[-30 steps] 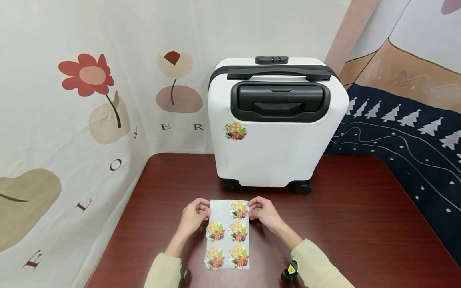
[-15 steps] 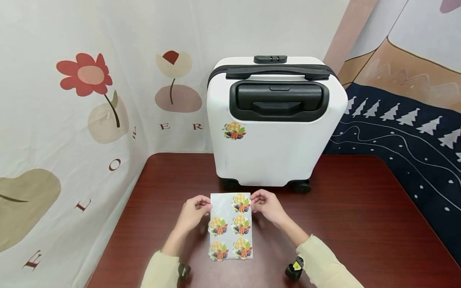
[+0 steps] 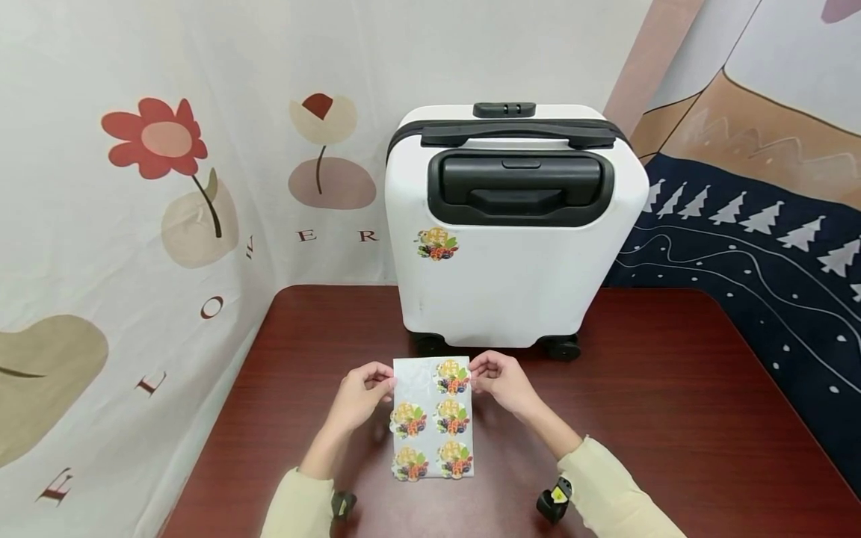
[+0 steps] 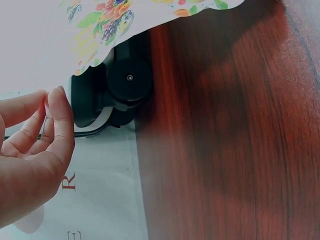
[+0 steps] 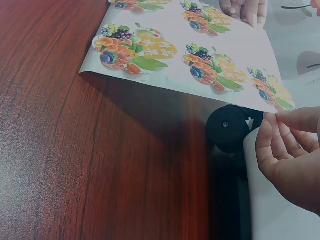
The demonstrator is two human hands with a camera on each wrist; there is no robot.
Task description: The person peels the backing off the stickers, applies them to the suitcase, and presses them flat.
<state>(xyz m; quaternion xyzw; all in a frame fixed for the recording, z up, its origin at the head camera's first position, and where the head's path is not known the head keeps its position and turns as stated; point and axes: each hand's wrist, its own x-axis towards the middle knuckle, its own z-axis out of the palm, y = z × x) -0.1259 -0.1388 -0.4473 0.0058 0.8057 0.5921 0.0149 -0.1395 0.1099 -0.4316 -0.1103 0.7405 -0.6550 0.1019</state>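
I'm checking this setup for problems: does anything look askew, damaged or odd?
One gap: the rectangular white paper sheet bearing colourful fruit stickers is bare at its top left in the head view, breaking the two-column pattern. Nothing looks spilled.

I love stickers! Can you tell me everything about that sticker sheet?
The sticker sheet is a thin, white, papery rectangle with five colorful fruit stickers: two on the left, three on the right, top left spot bare. The left hand and right hand pinch its sides near the top; that end is off the table, in front of the white suitcase.
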